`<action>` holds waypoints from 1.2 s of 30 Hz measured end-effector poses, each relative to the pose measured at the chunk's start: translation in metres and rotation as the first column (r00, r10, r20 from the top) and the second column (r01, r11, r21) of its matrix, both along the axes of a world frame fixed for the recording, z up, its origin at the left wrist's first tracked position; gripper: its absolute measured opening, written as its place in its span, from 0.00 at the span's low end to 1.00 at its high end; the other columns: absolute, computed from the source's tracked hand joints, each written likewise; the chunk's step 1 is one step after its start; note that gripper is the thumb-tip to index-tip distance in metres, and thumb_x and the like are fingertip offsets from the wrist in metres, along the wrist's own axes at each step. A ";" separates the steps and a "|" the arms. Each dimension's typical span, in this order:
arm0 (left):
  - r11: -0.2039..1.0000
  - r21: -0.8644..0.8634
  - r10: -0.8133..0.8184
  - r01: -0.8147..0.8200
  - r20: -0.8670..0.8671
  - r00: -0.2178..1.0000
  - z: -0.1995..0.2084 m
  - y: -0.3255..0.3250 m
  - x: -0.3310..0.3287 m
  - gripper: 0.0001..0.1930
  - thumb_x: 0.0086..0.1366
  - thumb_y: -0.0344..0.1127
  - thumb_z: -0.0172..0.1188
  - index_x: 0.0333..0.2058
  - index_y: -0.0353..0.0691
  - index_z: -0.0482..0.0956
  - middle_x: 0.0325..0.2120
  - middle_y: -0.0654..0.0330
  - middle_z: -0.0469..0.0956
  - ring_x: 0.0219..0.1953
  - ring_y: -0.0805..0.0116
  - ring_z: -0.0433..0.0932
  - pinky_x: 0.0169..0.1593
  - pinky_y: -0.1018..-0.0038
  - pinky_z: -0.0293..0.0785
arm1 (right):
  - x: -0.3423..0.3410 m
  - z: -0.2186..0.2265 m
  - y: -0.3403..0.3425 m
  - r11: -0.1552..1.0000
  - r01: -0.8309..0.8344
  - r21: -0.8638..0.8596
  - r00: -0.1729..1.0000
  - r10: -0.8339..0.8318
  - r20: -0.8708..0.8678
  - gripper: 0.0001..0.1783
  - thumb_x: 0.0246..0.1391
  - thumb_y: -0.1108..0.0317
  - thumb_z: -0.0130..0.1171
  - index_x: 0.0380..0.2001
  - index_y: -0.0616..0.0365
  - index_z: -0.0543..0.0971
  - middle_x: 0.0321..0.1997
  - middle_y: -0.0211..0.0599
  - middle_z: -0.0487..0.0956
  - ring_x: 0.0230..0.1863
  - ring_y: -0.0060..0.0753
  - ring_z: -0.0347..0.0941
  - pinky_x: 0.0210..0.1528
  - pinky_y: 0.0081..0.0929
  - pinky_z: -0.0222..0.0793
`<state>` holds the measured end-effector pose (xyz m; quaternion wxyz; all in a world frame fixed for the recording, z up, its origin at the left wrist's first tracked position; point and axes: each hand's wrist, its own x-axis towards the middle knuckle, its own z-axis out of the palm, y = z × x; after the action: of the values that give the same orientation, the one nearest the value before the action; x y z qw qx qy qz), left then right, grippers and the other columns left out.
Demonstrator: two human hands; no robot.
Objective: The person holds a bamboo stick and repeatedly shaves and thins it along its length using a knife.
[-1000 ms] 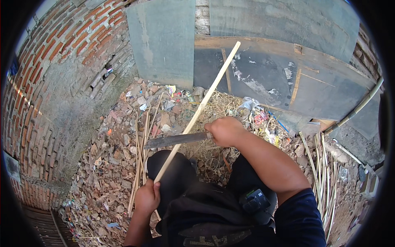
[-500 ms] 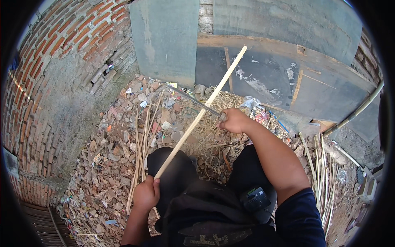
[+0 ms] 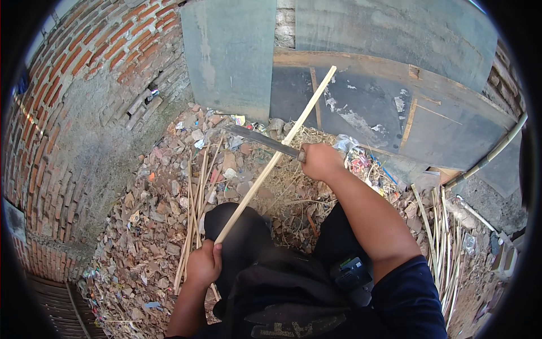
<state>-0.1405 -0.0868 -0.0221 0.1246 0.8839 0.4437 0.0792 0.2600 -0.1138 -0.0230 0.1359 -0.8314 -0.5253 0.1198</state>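
My left hand grips the lower end of a long pale strip of split bamboo. The strip slants up and away to the right, over my left knee. In my right hand is the handle of a machete, its dark blade pointing left. The blade lies across the strip at about mid-length, touching it or very close to it. My right fingers are wrapped round the handle and partly hidden behind it.
Thin strips lie on the rubble to my left, and another bundle of strips to my right. Broken brick rubble covers the ground. A brick wall stands left, grey panels ahead. Pale shavings lie before my knees.
The machete's blade has turned so that more of its flat side shows. My right hand has shifted slightly up and left. My left hand and the strip have barely moved.
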 end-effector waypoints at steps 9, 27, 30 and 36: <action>1.000 0.025 0.004 -0.003 -0.036 0.999 0.003 -0.005 -0.015 0.17 0.74 0.44 0.51 0.29 0.38 0.70 0.15 0.43 0.75 0.22 0.34 0.76 0.26 0.44 0.70 | 0.006 -0.002 -0.014 0.990 -0.135 0.046 0.959 0.142 -0.245 0.20 0.49 0.64 0.63 0.47 0.56 0.81 0.41 0.50 0.85 0.46 0.54 0.82 0.50 0.44 0.78; 0.992 -0.045 0.116 -0.121 -0.097 0.988 0.001 -0.038 -0.029 0.18 0.73 0.45 0.53 0.30 0.36 0.71 0.18 0.41 0.77 0.23 0.35 0.78 0.28 0.46 0.72 | -0.031 0.004 -0.008 0.866 -0.490 -0.100 0.855 0.500 0.136 0.17 0.45 0.64 0.62 0.41 0.51 0.81 0.34 0.43 0.85 0.39 0.50 0.84 0.42 0.48 0.80; 0.990 -0.001 0.143 -0.144 -0.125 0.982 -0.020 -0.039 -0.039 0.17 0.73 0.45 0.53 0.33 0.36 0.70 0.17 0.41 0.77 0.22 0.35 0.78 0.27 0.44 0.72 | -0.016 0.013 -0.002 0.949 -0.285 -0.134 0.958 0.288 0.000 0.15 0.51 0.64 0.60 0.43 0.53 0.82 0.39 0.44 0.85 0.44 0.50 0.83 0.48 0.46 0.79; 0.995 -0.033 0.092 -0.098 -0.158 0.983 -0.013 -0.030 -0.029 0.17 0.74 0.46 0.51 0.33 0.38 0.69 0.16 0.42 0.76 0.21 0.35 0.78 0.26 0.45 0.73 | 0.005 -0.001 0.001 0.994 -0.087 -0.061 0.993 0.082 -0.080 0.16 0.53 0.60 0.62 0.43 0.56 0.82 0.40 0.49 0.85 0.45 0.52 0.82 0.50 0.47 0.77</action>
<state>-0.1690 -0.1171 -0.0353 0.1033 0.8625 0.4954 0.0065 0.2647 -0.1131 -0.0244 0.1239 -0.8072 -0.5502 0.1745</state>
